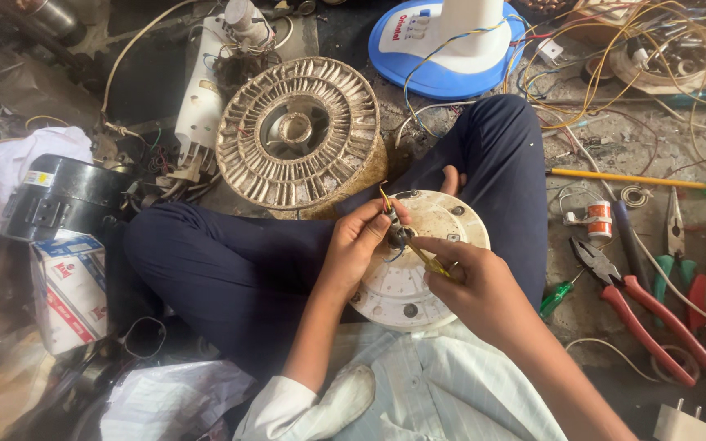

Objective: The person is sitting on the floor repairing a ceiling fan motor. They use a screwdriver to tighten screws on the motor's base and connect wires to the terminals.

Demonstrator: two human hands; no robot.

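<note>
Your left hand (361, 241) is pinched shut on a bunch of thin wires (387, 206) right over the hub of the round white motor cover (443, 224) resting in your lap. Your right hand (475, 282) is closed around a slim yellow-handled tool (428, 260), its tip meeting the wires at the hub. Both hands nearly touch there.

Containers now: one cardboard box (71, 290), red, white and blue, lies at your left knee, closed, contents hidden. Above it sits a black round housing (63, 196); what is inside I cannot tell.

Counting: one ribbed metal rotor disc (300, 131) just beyond your knees, touching your trouser leg at its lower edge. One blue-and-white fan base (443, 45) further out. To your right, one pair of red-handled pliers (643, 306), a second pair with green and red grips (678, 253) just beside it, one small green-handled screwdriver (557, 298) near your knee, one long yellow shaft with a green handle (639, 181), and one small reel (600, 219). A white plug (680, 420) sits at the bottom right corner.

Room to move: tight. The cover's rim is hemmed by your legs on both sides, the floor to the right is crowded with tools and loose wire, and clutter presses in on the left. The only free space is directly above your lap.
</note>
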